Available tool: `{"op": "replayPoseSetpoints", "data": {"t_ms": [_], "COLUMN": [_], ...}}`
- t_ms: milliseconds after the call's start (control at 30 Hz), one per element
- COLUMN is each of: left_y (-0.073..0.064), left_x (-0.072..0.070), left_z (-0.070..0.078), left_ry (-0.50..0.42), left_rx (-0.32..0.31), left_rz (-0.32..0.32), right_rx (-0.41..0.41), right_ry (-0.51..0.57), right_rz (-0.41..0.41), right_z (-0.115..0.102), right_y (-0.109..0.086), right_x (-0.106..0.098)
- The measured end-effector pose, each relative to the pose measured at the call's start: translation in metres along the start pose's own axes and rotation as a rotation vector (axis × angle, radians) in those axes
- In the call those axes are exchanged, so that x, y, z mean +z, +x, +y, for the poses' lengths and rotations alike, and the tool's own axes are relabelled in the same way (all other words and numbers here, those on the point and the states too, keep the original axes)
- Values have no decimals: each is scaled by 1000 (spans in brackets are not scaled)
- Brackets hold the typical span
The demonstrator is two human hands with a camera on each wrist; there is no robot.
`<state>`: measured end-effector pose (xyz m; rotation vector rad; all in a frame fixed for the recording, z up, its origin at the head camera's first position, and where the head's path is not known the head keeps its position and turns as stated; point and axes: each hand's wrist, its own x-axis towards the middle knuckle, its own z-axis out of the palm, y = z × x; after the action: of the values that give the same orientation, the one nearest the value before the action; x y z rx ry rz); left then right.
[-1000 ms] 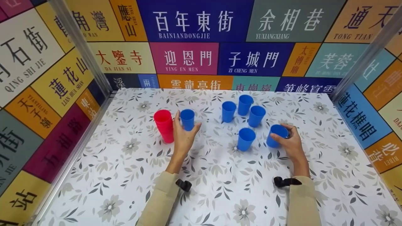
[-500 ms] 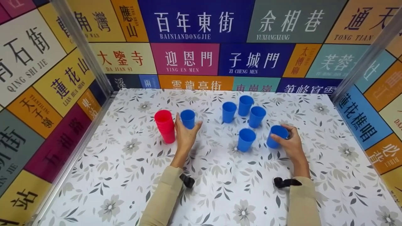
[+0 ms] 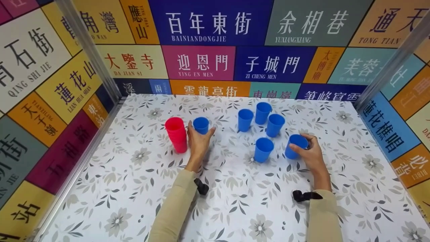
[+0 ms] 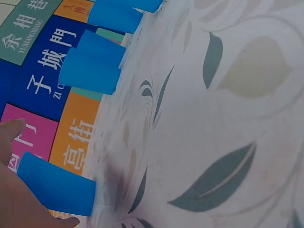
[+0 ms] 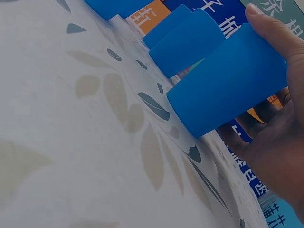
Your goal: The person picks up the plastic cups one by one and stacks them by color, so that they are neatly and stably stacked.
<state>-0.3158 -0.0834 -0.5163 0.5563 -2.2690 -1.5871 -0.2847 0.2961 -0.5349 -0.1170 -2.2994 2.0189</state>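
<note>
On the floral-patterned bench (image 3: 231, 211), we note the right hand (image 3: 314, 154) gripping the right blue cup (image 5: 228, 83). Across from it, the left hand (image 3: 199, 145) spreads wide around the left blue cup (image 4: 59, 185), upright just ahead of it, far nearer it than the right, the red stack (image 3: 177, 136) close beside. Beyond, we log three smooth, tapered blue cups (image 3: 261, 117), then flat lettered panels (image 3: 208, 22).

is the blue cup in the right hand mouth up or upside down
Mouth up: in the head view, the open rim of the blue cup in the right hand faces upward, its base toward the table.
</note>
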Motion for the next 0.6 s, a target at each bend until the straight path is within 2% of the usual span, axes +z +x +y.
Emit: {"op": "replayPoseSetpoints", "data": {"t_ms": [133, 300, 467, 600], "left_y": [3, 4, 5, 7], "left_x": [4, 6, 9, 9], "left_z": [-2, -3, -7, -7], "left_ry": [13, -11, -30, -39], "left_rx": [-9, -16, -2, -17], "left_rz": [27, 18, 33, 22], "right_rx": [2, -19, -27, -18], "right_ry": [15, 39, 6, -27], "right_rz": [4, 19, 16, 3], "right_z": [-2, -2, 0, -1], "right_y": [0, -1, -1, -2], "right_x": [0, 1, 1, 0]}}
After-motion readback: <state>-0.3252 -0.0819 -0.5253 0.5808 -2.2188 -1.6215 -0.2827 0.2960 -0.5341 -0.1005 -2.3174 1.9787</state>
